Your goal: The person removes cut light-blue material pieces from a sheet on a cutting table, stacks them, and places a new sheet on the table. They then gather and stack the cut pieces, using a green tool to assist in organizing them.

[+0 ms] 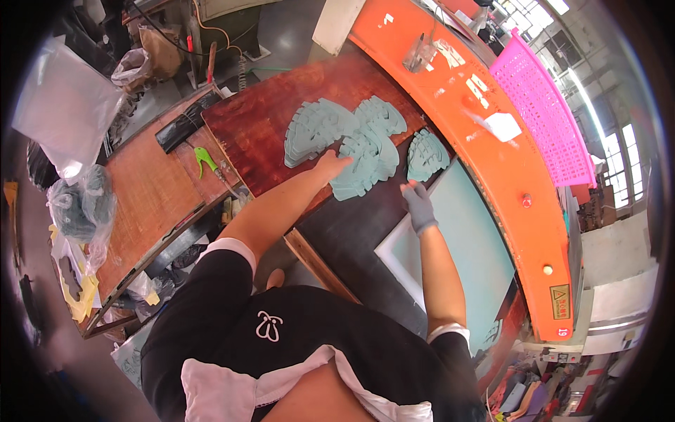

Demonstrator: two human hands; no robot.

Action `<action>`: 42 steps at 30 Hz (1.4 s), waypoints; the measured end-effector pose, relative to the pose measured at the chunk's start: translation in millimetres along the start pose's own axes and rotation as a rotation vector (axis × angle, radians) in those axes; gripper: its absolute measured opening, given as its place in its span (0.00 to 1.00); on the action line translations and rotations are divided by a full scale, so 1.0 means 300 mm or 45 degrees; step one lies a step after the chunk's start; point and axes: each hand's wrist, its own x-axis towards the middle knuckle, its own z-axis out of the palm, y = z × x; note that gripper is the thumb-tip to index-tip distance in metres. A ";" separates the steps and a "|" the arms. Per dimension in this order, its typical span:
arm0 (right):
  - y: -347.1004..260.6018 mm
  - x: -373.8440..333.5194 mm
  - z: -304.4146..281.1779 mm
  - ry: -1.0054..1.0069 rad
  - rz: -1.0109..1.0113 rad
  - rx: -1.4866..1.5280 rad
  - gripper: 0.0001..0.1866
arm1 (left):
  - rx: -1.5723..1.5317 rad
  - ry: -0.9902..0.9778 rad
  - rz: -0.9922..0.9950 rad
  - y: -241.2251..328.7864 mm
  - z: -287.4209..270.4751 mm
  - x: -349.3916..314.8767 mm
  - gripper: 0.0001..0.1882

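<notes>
Four stacks of jagged-edged pale teal cut pieces up front; left stack (316,126), upper stack (380,114) and middle stack (369,165) sit bunched together on the red desk (242,119), the middle one reaching down toward the dark surface (344,228); right stack (427,156) is smaller, on the dark surface, a narrow gap off the others; middle stack's long axis runs lower left to upper right, low end toward the wearer; left stack fans out, long axis roughly the same slant; upper stack slants down to the right; right stack is taller than wide, axis near upright in view, one end toward the orange beam (478,112), other toward the wearer; left hand (333,167), bare, is at the left edge of the middle stack, fingers pointing right; can't tell if it grips or just rests; right hand (420,205), grey-gloved with bare fingertips, is bent just below the right stack, can't tell if it touches or how far it's closed; pale sheet (467,225) lies right of that wrist; green air gun (204,162) on the wooden desk (151,214), far left; pink basket (545,105) beyond the beam.
</notes>
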 end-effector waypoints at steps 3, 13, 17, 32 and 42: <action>0.022 0.205 0.072 0.049 0.119 0.092 0.13 | -0.043 -0.152 -0.213 0.046 -0.014 0.019 0.39; -0.005 0.574 0.118 -0.054 0.097 -0.676 0.40 | 0.635 -0.177 -0.325 0.014 0.113 0.078 0.42; 0.004 0.531 0.078 -0.291 0.105 -0.565 0.39 | 0.734 -0.084 -0.390 0.021 0.138 0.017 0.44; 0.083 0.142 0.076 -0.486 0.181 -0.102 0.28 | 0.659 -0.668 -0.166 0.080 -0.140 -0.094 0.38; -0.017 0.082 0.230 -0.095 -0.277 -0.867 0.38 | 0.644 -0.459 -0.065 0.010 -0.166 -0.244 0.35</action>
